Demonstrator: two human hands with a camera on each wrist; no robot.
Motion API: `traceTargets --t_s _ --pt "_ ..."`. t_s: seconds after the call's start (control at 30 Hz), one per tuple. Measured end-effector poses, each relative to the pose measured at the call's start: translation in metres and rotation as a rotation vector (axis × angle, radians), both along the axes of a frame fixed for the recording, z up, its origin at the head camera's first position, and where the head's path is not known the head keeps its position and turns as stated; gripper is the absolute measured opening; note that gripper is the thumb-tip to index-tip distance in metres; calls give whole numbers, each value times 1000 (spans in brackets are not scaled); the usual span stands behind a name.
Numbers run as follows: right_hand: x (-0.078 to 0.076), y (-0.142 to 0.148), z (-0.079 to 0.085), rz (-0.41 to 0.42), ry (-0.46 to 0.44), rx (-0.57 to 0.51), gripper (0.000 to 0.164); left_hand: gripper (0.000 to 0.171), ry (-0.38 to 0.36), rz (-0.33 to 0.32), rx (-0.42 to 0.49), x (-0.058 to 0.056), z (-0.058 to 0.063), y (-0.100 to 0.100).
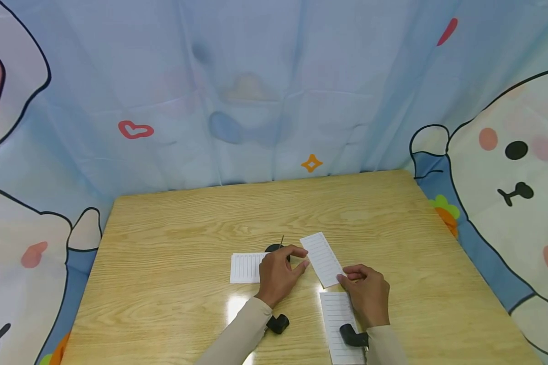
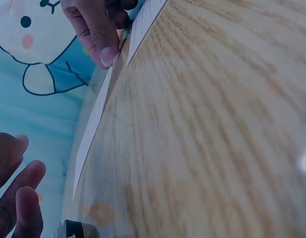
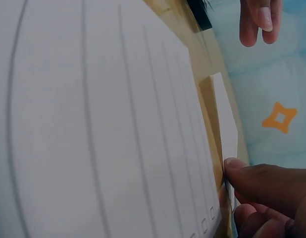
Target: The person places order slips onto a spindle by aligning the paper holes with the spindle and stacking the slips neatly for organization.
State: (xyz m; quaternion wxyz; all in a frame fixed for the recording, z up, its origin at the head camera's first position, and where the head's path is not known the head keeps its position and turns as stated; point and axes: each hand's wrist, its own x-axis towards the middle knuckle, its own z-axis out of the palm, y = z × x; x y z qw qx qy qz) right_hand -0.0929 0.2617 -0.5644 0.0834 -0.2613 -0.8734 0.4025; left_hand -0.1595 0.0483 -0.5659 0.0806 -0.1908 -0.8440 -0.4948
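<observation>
Evidently a single white, ruled paper slip (image 1: 321, 261) is being handled: the right hand (image 1: 367, 294) pinches its near right corner with curled fingers, and the slip slants above the light wood-grain bench (image 1: 164, 243), its far end leaning left. Whether that far end touches the wood, I cannot tell. The left hand (image 1: 278, 274) hovers at the slip's left side, fingers parted and gripping nothing. Behind that hand is a dark round object (image 1: 274, 248), partly hidden, with a thin upright stick (image 1: 281, 240) at it. A second white ruled paper (image 1: 245, 268) lies to the left, a third (image 1: 335, 309) on the near right, partly under the right wrist. Positioning the slip seems the step in hand; the next move would call for a steady pinch and clearance from the left fingers.
</observation>
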Motion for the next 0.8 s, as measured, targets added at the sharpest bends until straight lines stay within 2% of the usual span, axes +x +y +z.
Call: traceTargets --t_s 0.13,0.3,0.53,0.8 --pt "1 0 5 8 -31 8 21 20 0 3 -1 1 -1 0" --pt "2 1 10 28 -66 82 26 20 -4 2 -8 1 1 -1" --pt "0 2 14 43 -120 107 17 18 -11 -7 -10 2 0 -3" --pt "0 2 10 63 -81 72 14 16 -22 1 -8 3 1 -7"
